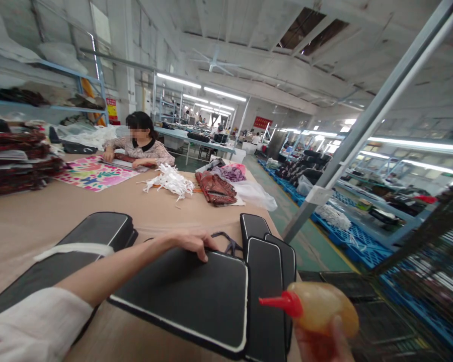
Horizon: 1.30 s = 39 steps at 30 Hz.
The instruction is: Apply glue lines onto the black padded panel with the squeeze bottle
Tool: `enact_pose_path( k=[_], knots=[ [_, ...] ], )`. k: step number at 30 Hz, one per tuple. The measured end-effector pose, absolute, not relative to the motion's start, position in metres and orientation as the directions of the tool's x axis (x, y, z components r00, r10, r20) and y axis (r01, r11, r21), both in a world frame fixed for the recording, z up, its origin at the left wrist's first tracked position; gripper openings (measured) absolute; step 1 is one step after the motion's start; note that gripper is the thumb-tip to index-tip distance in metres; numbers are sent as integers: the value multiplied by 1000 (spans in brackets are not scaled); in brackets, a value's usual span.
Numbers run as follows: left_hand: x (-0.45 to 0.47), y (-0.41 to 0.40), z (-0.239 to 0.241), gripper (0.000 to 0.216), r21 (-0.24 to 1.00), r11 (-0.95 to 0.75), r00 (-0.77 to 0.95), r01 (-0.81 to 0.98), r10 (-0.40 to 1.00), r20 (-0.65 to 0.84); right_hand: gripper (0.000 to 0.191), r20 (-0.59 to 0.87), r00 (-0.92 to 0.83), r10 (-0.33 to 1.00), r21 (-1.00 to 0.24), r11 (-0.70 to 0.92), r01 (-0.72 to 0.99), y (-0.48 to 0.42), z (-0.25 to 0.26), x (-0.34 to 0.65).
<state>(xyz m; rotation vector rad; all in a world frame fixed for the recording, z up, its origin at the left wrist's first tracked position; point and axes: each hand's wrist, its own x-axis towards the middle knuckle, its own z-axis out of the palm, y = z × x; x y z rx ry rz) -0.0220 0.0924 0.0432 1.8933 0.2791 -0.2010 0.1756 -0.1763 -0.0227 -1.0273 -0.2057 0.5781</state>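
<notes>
A black padded panel (189,296) with white piping lies flat on the brown counter (41,221). The left hand (191,244) rests on its far edge, fingers (203,255) curled down together. The right hand (320,344), low at the counter's corner, has its fingers wrapped round a yellowish squeeze bottle (320,306), red nozzle pointing left. More black panels (268,261) lie beside. Farther off, a seated person (141,143) leans over floral fabric (94,173).

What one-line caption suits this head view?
Left hand rests on a black panel; right hand holds a red-nozzled squeeze bottle.

Left arm stretched forward, left hand (192,243) laid flat, palm down; right hand (320,344) raised, fingers closed in grip.
</notes>
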Motion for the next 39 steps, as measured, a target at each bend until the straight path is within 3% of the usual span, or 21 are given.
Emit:
enact_pose_path(
  k=[3,6,11,19,26,39],
  knots=[
    [-23,85,49,43,892,-343,954,295,58,-294,55,-121,870,477,-859,390,-333,-174,-11,194],
    [-25,83,51,43,892,-338,952,299,39,-304,58,-23,874,486,-872,417,-255,-172,-2,196],
    [-27,81,53,44,905,-307,952,295,12,-306,52,69,861,504,-882,434,-183,-171,2,192],
    [-31,81,51,42,926,-254,957,281,-6,-292,50,84,837,540,-927,350,-132,-176,-4,200],
    [-34,84,49,42,936,-173,950,306,-1,-311,72,29,878,478,-934,326,-147,-178,20,169],
    [-36,94,35,43,957,-100,961,274,-21,-277,56,125,812,570,-941,328,-86,-183,11,170]
  ],
)
